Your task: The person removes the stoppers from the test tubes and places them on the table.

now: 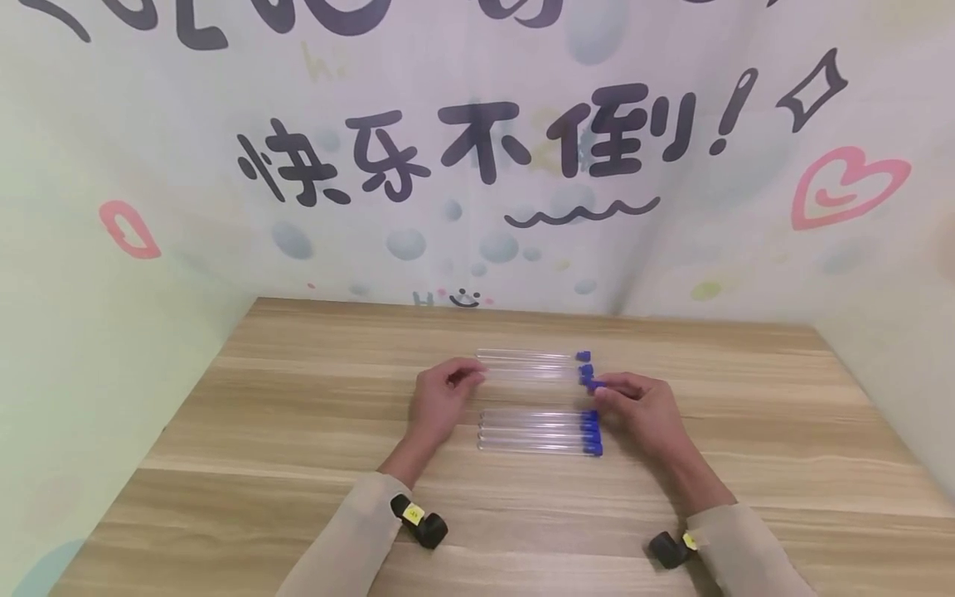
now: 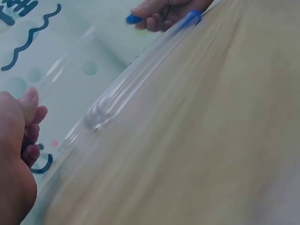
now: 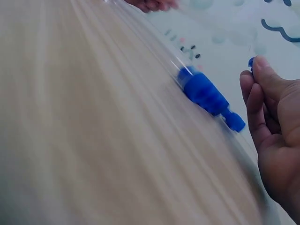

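Note:
Clear test tubes with blue caps lie side by side in two groups. My left hand pinches the plain end of one clear test tube, raised off the table in the left wrist view. At the other side my right hand pinches a blue cap between thumb and forefinger. I cannot tell whether this cap sits on the raised tube. Both hands are beside the back group of tubes. Nearer to me lies the front group, caps to the right, just below the right hand's fingers.
The wood-grain table reaches back to a printed cloth with dark lettering, which hangs along its far edge. Each sleeve carries a small black wrist camera.

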`<state>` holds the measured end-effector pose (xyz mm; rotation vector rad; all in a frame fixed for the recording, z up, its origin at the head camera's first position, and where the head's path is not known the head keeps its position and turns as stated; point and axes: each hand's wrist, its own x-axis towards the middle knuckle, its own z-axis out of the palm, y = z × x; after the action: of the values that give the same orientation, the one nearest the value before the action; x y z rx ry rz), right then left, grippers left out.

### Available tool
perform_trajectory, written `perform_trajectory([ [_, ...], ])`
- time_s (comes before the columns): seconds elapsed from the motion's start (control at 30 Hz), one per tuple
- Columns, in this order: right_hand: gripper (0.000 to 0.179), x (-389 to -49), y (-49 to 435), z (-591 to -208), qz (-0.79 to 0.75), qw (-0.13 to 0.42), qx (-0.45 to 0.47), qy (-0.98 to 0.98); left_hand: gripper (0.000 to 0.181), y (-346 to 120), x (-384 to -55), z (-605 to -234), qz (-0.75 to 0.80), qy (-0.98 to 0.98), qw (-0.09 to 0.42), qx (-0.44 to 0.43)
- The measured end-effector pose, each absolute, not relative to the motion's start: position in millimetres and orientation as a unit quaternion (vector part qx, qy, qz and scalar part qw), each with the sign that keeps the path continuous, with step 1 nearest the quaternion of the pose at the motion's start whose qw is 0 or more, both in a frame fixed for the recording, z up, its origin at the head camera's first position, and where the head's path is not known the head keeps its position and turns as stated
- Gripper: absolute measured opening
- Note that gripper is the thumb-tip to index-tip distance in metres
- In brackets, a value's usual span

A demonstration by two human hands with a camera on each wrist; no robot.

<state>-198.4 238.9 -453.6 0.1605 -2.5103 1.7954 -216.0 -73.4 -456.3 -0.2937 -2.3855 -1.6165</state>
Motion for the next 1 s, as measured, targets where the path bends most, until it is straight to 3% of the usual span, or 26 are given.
perform_trajectory([
  [0.23, 0.038, -199, 245, -455, 0.561, 0.042, 0.003, -0.827, 0.012, -79, -220, -459, -0.557, -0.821, 0.109, -0.065],
  [0.6, 0.031, -200, 242, -457, 0.483, 0.064, 0.056, -0.872, 0.013, -78, -220, -458, -0.543, -0.834, 0.08, -0.065],
  [1.0, 0.029, -201, 235, -457, 0.447, 0.075, 0.041, -0.891, 0.011, -76, -223, -461, -0.522, -0.846, 0.048, -0.095],
])
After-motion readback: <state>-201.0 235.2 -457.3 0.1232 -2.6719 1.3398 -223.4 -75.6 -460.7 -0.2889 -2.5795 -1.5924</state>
